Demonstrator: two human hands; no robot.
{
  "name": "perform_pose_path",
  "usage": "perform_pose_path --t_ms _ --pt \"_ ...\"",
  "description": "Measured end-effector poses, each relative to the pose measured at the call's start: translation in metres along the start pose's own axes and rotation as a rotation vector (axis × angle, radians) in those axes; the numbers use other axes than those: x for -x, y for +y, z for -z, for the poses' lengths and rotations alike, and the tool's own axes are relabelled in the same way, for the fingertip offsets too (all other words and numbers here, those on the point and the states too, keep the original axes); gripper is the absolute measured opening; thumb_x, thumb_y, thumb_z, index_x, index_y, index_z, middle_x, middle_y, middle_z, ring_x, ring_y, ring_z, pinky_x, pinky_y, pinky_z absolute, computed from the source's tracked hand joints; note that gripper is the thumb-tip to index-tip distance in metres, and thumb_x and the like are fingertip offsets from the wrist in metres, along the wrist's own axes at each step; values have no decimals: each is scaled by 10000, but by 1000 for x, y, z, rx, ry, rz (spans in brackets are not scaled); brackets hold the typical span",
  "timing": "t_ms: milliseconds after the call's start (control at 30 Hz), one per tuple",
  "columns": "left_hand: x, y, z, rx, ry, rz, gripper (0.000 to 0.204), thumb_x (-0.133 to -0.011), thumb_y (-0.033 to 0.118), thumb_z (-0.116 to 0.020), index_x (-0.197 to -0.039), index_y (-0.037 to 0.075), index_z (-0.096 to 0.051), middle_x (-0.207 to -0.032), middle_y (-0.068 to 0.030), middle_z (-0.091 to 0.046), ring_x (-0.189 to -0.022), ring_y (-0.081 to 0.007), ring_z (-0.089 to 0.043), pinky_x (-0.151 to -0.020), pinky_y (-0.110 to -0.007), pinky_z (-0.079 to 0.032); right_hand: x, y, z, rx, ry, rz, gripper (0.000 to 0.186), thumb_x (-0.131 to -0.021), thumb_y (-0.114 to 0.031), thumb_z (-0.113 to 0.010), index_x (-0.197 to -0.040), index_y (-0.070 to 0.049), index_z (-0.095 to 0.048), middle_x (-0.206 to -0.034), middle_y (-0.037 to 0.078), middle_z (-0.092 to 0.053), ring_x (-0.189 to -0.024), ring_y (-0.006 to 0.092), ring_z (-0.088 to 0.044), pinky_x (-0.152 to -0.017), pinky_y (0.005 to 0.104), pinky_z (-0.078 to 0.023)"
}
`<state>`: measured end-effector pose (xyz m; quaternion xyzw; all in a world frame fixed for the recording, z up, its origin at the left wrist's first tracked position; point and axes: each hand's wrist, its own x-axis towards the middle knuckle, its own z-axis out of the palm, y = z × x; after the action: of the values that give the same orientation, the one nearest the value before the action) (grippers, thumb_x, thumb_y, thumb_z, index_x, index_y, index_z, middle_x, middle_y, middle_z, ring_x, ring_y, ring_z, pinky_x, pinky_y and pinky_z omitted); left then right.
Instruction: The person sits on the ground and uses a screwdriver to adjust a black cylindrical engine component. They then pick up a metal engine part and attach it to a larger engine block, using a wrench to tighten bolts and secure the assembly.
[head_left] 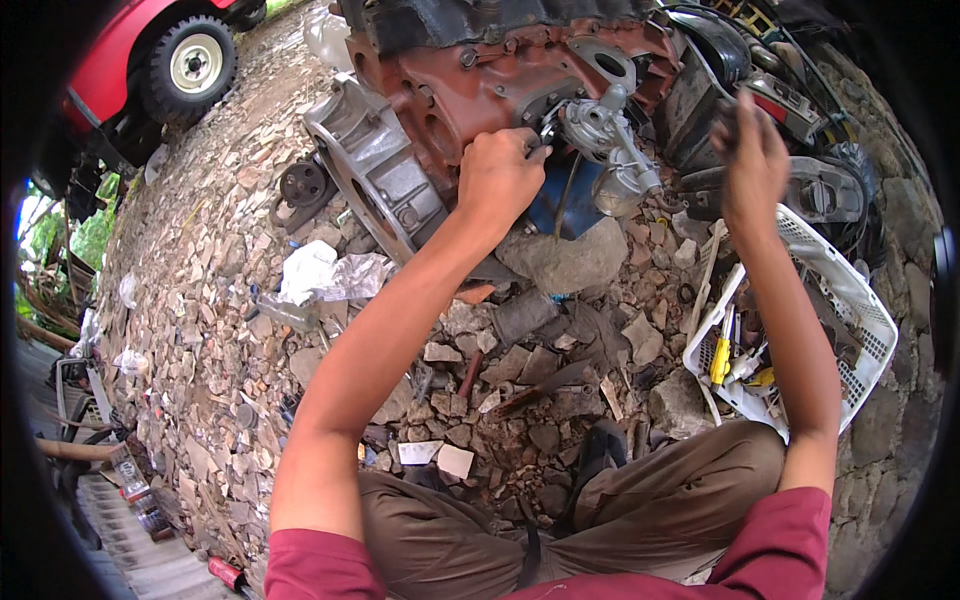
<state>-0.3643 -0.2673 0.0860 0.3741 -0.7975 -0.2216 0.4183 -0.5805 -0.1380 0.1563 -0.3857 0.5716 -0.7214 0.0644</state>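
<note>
A red-brown engine block (pixel 450 75) stands on the rubble in front of me. Bolted to its side is a silver-grey metal fuel pump (pixel 600 130) with a rounded bowl below. My left hand (pixel 500 175) is closed at the pump's left mounting edge, its fingertips round a small shiny metal part that I cannot make out. Raised to the right of the pump, apart from it, is my right hand (pixel 752 170). It is blurred, with fingers curled about something dark that is too smeared to name.
A ribbed aluminium housing (pixel 375 165) is at the block's left end. To my right sits a white plastic basket (pixel 868 335) holding a yellow-handled screwdriver (pixel 720 360) and other tools. A flat stone (pixel 575 255) lies below the pump. A red vehicle (pixel 115 50) stands far left.
</note>
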Motion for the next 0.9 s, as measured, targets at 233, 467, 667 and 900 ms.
perform_pose_path --t_ms 233,467,667,900 --pt "-3 3 -3 -48 30 3 183 -810 176 -735 -860 0 -737 -764 -277 -659 -766 -446 -671 -729 -493 -530 127 -10 17 493 -1037 459 218 -874 -123 -677 -1004 49 -642 -742 158 -653 -640 288 -645 -615 377 -517" --pt "-6 6 1 -46 -34 54 190 -826 196 -733 -885 16 -742 -804 -276 -670 -829 -443 -676 -774 -493 -529 156 68 -69 530 -723 -136 528 -915 -259 -675 -1270 94 -507 -979 256 -705 -931 410 -689 -819 444 -537" --pt "-6 4 -5 -15 -43 44 198 -830 208 -734 -892 19 -744 -811 -267 -677 -836 -431 -680 -776 -483 -530 155 91 -115 500 -430 -162 446 -940 -281 -643 -1179 88 -569 -886 243 -717 -898 414 -697 -813 458 -542" --pt "-9 -4 6 15 -127 53 223 -829 194 -741 -951 8 -740 -847 -228 -706 -843 -359 -702 -769 -427 -536 149 68 -139 284 -317 -370 322 -996 -207 -594 -894 89 -671 -669 149 -714 -524 247 -695 -511 367 -538"
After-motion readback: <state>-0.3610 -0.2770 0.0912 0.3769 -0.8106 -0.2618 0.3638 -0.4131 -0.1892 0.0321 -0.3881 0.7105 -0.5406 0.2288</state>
